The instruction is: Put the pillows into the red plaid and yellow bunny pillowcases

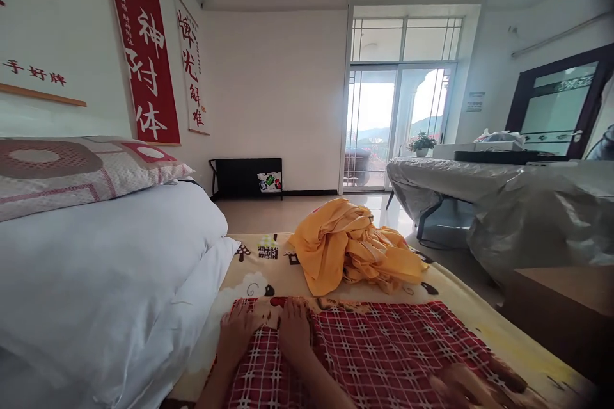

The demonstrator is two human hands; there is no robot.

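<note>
A red plaid cloth (374, 348) with white grid lines and a brown printed edge lies spread on a cream patterned bed sheet (451, 281). My left hand (240, 327) rests flat on the cloth near its far left corner, fingers stretched forward. Just to its right, my right hand (294, 327) presses down on the same cloth along the far edge, its fingers also extended. Beyond the cloth sits a crumpled heap of yellow-orange fabric (345, 249). The lower right part of the cloth shows a blurred brownish shape that I cannot make out.
White bedding (110, 255) is piled on the left, topped by a patterned pillow (86, 169). To the right stand a brown box (566, 306) and a table under plastic sheeting (451, 175). A black folded item (247, 175) leans against the far wall.
</note>
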